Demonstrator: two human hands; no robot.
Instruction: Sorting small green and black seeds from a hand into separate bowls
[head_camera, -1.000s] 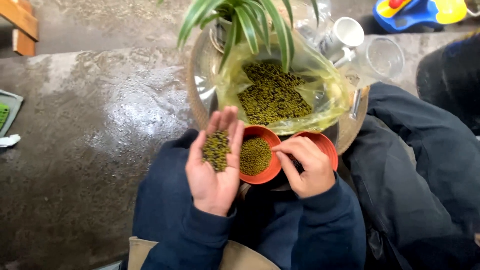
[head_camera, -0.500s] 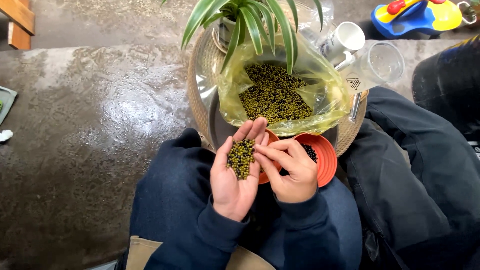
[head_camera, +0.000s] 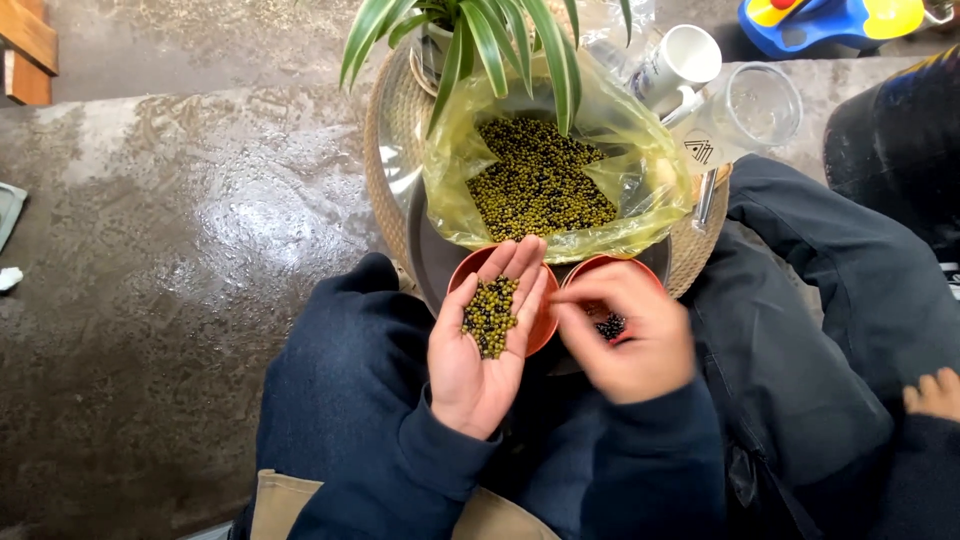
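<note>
Small round green beans (head_camera: 489, 316), matte w/ a few dark ones mixed in, lie heaped in the cupped palm of the left hand (head_camera: 483, 345), centre of frame; palm up, fingers together and slightly curled, holding the pile. Under its fingertips sits an orange bowl (head_camera: 541, 322), smooth plastic-looking, mostly hidden by the hand. Just right of it, a second orange bowl (head_camera: 607, 265) w/ black beans (head_camera: 611, 325) inside. The right hand (head_camera: 628, 335) hovers over that bowl, blurred, fingers bent down toward the black beans; can't tell if it pinches anything. Both bowls rest on a dark round tray (head_camera: 430, 262) atop a woven mat (head_camera: 385, 150). Above centre, a crinkled yellow plastic bag (head_camera: 640, 160) lies open, full of green beans. Top centre: long striped plant leaves (head_camera: 490, 40). Upper right: white mug (head_camera: 683, 62), clear glass (head_camera: 755, 108). Left: wet, glossy concrete-like surface (head_camera: 180, 250). Lower right edge: another person's fingers (head_camera: 935, 393).
</note>
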